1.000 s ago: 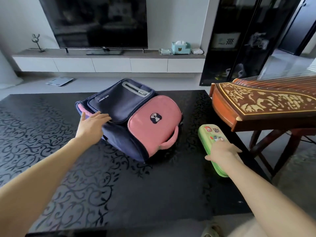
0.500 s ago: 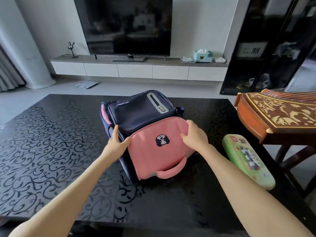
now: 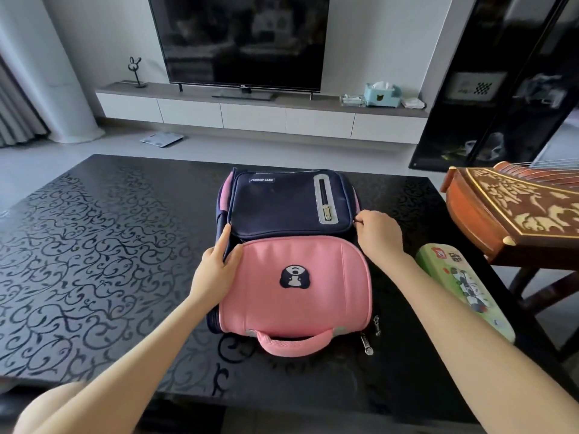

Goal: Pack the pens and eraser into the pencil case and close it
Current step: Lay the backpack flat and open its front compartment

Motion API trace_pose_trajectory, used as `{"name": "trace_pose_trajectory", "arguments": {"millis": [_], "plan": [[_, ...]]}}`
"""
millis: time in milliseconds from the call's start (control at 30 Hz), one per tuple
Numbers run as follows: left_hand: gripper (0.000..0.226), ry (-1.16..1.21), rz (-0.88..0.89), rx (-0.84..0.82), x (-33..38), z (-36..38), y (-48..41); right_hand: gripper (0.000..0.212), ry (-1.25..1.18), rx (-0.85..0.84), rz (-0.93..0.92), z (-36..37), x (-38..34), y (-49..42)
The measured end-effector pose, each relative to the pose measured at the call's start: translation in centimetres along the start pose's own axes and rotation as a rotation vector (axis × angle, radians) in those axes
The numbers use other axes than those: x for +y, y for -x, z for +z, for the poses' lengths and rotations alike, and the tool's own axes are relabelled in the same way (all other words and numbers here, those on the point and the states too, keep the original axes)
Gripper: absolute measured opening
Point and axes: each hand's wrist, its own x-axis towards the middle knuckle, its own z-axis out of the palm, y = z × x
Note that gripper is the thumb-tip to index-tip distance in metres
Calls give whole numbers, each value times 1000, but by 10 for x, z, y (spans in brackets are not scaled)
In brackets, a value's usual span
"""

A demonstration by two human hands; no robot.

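A navy and pink backpack lies flat in the middle of the black table, its pink handle toward me. My left hand grips the backpack's left side where the navy and pink panels meet. My right hand pinches something small at the backpack's right edge, likely a zipper pull. The green pencil case, shut, lies on the table to the right of my right forearm. No pens or eraser show.
A carved wooden zither on a stand juts in at the right, close to the pencil case. Beyond the table stand a TV on a low white cabinet and a dark glass cabinet.
My right hand left the pencil case and went to the backpack's right edge. My left hand slid to the left seam. The backpack has been turned square to me, and my view shifted.
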Motion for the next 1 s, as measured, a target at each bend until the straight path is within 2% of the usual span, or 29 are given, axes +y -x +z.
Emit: {"name": "trace_pose_trajectory", "arguments": {"millis": [133, 267, 433, 500, 567, 633, 700, 800, 867, 967, 1000], "plan": [[52, 7, -26, 24, 0, 5, 2, 12, 205, 81, -77, -2, -2, 5], [51, -1, -21, 31, 0, 6, 3, 21, 169, -35, -61, -8, -14, 7], [50, -27, -41, 53, 0, 10, 3, 22, 297, -24, -63, -23, -42, 25], [50, -18, -58, 53, 1, 13, 3, 22, 278, 52, -121, -24, -56, 41], [51, 13, -70, 50, 3, 15, 4, 33, 351, 81, -228, -18, -73, 59], [52, 41, -58, 52, 5, 16, 8, 44, 397, 69, -233, -6, -96, 71], [53, 64, 0, 36, 7, 19, 16, 44, 265, 87, -249, 1, -128, 78], [37, 242, -23, -12, 0, 28, 26, 27, 2, -141, -263, 16, -185, 81], [25, 244, -25, 1, -7, 27, 27, 27, -159, -189, -229, 21, -203, 75], [41, 105, 95, 10, -7, 14, 22, 19, -409, -124, -167, 14, -180, 69], [43, 40, 136, 71, -5, 11, 20, 23, -406, -12, -183, 12, -164, 68]]}}
